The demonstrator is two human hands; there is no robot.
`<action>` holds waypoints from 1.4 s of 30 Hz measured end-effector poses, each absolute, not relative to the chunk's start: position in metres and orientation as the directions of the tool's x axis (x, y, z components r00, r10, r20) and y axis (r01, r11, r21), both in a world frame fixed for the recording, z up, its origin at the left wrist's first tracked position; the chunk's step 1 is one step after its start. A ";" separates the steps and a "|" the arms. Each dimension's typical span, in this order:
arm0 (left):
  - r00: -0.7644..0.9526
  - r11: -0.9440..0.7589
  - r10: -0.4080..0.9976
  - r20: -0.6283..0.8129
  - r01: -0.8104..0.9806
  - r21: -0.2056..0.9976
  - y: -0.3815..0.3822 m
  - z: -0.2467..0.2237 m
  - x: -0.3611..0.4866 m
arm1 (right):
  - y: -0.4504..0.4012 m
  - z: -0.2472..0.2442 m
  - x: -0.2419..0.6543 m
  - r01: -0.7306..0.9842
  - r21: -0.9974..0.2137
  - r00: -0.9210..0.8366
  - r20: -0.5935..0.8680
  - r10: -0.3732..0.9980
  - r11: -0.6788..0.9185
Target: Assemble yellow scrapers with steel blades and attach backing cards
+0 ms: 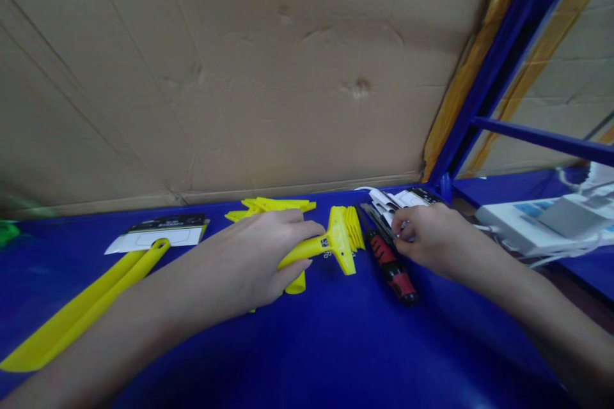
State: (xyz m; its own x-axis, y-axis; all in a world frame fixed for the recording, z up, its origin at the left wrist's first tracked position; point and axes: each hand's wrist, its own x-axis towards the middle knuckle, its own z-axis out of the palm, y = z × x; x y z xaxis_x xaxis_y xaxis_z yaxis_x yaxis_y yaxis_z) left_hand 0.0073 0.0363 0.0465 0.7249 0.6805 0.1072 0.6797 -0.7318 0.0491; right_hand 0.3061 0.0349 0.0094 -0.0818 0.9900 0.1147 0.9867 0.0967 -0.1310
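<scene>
While the left hand clasps a yellow scraper, the right hand is curled beside a red-and-black screwdriver, its grip's contents unclear.

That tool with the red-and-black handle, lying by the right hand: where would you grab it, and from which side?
Probably around the middle of the red-and-black handle, from above on the near side. It is the thick part and its butt points toward the camera, while the tool's slim far end lies crowded beside dark strips.
</scene>
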 end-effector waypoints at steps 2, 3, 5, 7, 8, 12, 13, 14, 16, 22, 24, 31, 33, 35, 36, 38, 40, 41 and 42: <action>0.727 -0.735 0.678 0.109 0.675 0.061 0.036 0.048 0.008 | 0.035 0.009 0.305 0.987 -0.123 -0.085 0.135 0.987 0.102; 0.728 -0.735 0.678 0.106 0.675 0.065 0.035 0.048 0.008 | 0.035 0.009 0.305 0.987 -0.123 -0.087 0.141 0.986 0.104; 0.727 -0.733 0.680 0.095 0.677 0.061 0.035 0.049 0.009 | 0.035 0.009 0.306 0.986 -0.127 -0.090 0.141 0.986 0.108; 0.726 -0.731 0.682 0.090 0.680 0.051 0.034 0.050 0.010 | 0.034 0.008 0.307 0.985 -0.131 -0.098 0.140 0.985 0.116; 0.724 -0.730 0.683 0.096 0.682 0.050 0.033 0.050 0.011 | 0.034 0.008 0.307 0.984 -0.132 -0.102 0.142 0.985 0.121; 0.724 -0.734 0.679 0.121 0.676 0.072 0.034 0.050 0.011 | 0.033 0.008 0.307 0.983 -0.129 -0.110 0.164 0.980 0.132; 0.723 -0.732 0.681 0.121 0.677 0.076 0.034 0.050 0.011 | 0.032 0.008 0.307 0.984 -0.121 -0.109 0.165 0.980 0.130; 0.720 -0.729 0.684 0.120 0.680 0.077 0.034 0.050 0.011 | 0.032 0.008 0.306 0.986 -0.109 -0.107 0.165 0.980 0.126; 0.716 -0.725 0.688 0.115 0.685 0.071 0.034 0.050 0.011 | 0.031 0.009 0.304 0.991 -0.068 -0.101 0.170 0.980 0.114; 0.732 -0.740 0.673 0.106 0.670 0.066 0.035 0.050 0.010 | 0.027 0.016 0.294 0.987 0.135 -0.107 0.191 0.976 0.082; 0.725 -0.733 0.680 0.111 0.677 0.066 0.034 0.050 0.010 | 0.025 0.019 0.291 0.977 0.198 -0.112 0.183 0.977 0.075; 0.709 -0.714 0.698 0.100 0.700 0.012 0.031 0.051 0.013 | 0.020 0.031 0.285 0.974 0.218 -0.107 0.220 0.970 0.058; 0.711 -0.715 0.696 0.101 0.699 0.015 0.032 0.051 0.013 | 0.020 0.031 0.285 0.976 0.209 -0.111 0.232 0.966 0.061; 0.715 -0.721 0.691 0.102 0.693 0.027 0.033 0.050 0.011 | 0.020 0.031 0.287 0.980 0.186 -0.121 0.257 0.959 0.073; 0.715 -0.721 0.691 0.106 0.692 0.034 0.033 0.050 0.011 | 0.021 0.030 0.287 0.982 0.169 -0.132 0.281 0.951 0.087; 0.712 -0.719 0.694 0.107 0.693 0.049 0.034 0.049 0.009 | 0.020 0.029 0.289 0.983 0.133 -0.166 0.344 0.924 0.127; 0.717 -0.724 0.689 0.107 0.688 0.052 0.035 0.048 0.007 | 0.019 0.029 0.289 0.981 0.099 -0.193 0.400 0.896 0.167; 0.723 -0.730 0.683 0.104 0.682 0.051 0.036 0.048 0.007 | 0.018 0.030 0.289 0.980 0.080 -0.199 0.426 0.882 0.183; 0.728 -0.735 0.678 0.102 0.677 0.048 0.037 0.048 0.006 | 0.017 0.030 0.289 0.979 0.056 -0.202 0.456 0.867 0.198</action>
